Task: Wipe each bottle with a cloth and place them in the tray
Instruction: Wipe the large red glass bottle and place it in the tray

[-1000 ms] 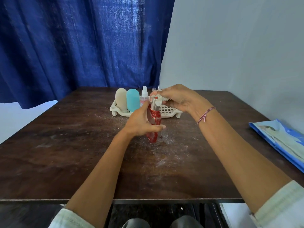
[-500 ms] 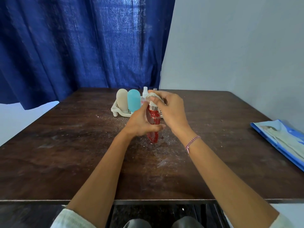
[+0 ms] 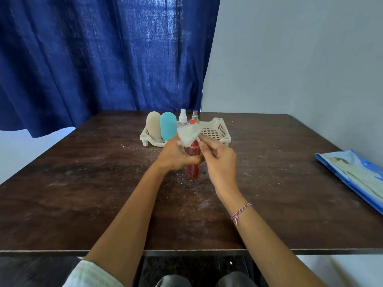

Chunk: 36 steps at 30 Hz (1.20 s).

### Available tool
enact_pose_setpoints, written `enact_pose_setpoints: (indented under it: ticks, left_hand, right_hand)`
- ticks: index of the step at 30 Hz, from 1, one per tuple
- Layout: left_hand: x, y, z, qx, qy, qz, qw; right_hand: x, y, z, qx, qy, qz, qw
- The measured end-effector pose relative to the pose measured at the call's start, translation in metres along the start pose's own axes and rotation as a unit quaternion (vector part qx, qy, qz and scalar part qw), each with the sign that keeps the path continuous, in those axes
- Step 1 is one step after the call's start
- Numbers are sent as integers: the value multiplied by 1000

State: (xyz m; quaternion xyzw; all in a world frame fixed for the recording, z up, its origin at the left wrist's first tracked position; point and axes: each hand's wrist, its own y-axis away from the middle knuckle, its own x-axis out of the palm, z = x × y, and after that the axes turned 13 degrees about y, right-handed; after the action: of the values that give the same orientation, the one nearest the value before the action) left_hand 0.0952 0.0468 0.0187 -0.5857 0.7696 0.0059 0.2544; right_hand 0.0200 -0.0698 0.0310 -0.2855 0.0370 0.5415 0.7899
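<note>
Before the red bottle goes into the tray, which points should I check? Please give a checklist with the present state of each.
1. Left hand grips the red bottle: ok.
2. Right hand holds the cloth over the bottle's top: ok.
3. Whole bottle wiped: cannot tell; its lower part is bare.
4. Cap closed: cannot tell, the cloth hides it.
5. Free room in the tray: ok, its right part holds nothing.
6. Beige bottle, teal bottle and white-topped spray bottle upright in the tray: ok.
</note>
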Motion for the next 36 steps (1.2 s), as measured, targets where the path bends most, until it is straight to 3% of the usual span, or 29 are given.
enact_pose_setpoints:
  ticks: [5,9,19,27,30,36]
  left_hand:
    - [0,3,-2,22,18,2,1000]
    - [-1,0,0,28,23,-1,999]
    - [0,4,-7,27,0,-15,1000]
    - [3,4,-8,24,-5,-43,999]
    - [5,3,-9,36,-41,-69,996]
    - [4,5,-14,39,-110,-103,988]
  right_hand:
    - [-4,-15,9,-32,102,-32,994]
    - [-4,-31,16,-37,137,-8,990]
    - [-13,-23,3,-25,116,-17,993]
    - [-16,-31,21,45,75,35,996]
    - [-9,-28,22,-9,156,2,988]
    - [-9,-21,13,-126,210,-44,969]
